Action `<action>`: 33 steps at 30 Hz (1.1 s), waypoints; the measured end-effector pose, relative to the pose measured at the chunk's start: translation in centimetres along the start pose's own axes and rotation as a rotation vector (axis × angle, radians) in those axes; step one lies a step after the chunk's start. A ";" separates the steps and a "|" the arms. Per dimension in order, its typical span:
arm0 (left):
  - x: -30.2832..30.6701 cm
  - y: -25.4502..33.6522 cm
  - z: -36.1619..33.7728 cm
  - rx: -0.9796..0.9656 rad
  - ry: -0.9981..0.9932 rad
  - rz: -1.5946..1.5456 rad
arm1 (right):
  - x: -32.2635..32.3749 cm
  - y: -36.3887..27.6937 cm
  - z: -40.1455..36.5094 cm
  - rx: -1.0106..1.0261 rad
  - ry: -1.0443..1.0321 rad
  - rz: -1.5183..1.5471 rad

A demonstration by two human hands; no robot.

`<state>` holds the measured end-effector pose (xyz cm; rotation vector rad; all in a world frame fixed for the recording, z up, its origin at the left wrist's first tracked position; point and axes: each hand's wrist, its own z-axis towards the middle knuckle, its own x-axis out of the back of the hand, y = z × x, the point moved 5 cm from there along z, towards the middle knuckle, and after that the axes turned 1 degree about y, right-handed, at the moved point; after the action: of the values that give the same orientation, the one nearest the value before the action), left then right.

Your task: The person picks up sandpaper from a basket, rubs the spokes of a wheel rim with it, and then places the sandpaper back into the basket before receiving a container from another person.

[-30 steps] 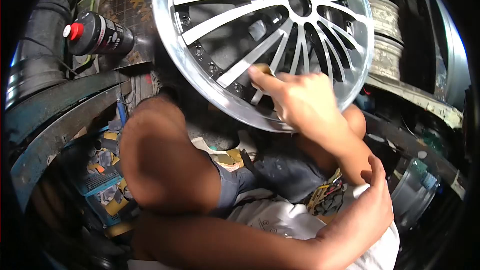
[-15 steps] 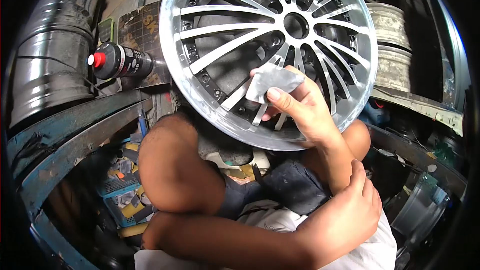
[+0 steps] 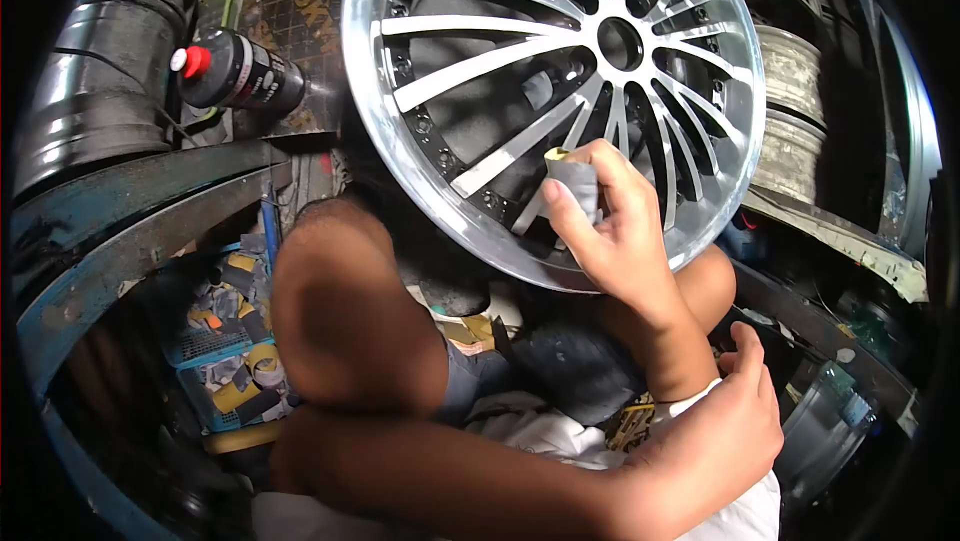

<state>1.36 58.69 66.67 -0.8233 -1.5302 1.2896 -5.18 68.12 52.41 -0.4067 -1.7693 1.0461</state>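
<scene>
Right hand [image 3: 626, 239] is pinching curled sandpaper [image 3: 574, 181] over the multi-spoke wheel [image 3: 648, 37] — a slipping fold could be scratching spokes [image 3: 480, 64]; left hand [image 3: 712, 433] is lying open.

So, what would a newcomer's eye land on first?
Probably the large, shiny silver multi-spoked metal wheel at top centre. Next, the right hand in front of it, pinching a grey, yellow-backed curled sheet; then the red-capped black bottle at upper left.
</scene>
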 end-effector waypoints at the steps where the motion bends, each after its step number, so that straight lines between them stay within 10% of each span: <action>1: 0.3 0.5 -0.3 -0.012 0.005 -0.017 | 0.1 -0.6 0.0 0.066 0.043 -0.118; 13: -0.1 0.9 -1.6 -0.142 0.091 -0.268 | -2.1 -2.2 0.5 0.541 -0.084 -0.840; 33: -1.7 1.3 -1.5 -0.250 0.102 -0.549 | -2.8 -2.0 0.8 0.423 -0.146 -0.811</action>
<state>3.29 57.93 64.96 -0.5510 -1.6994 0.6571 -4.30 64.70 52.30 0.6214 -1.5475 0.8181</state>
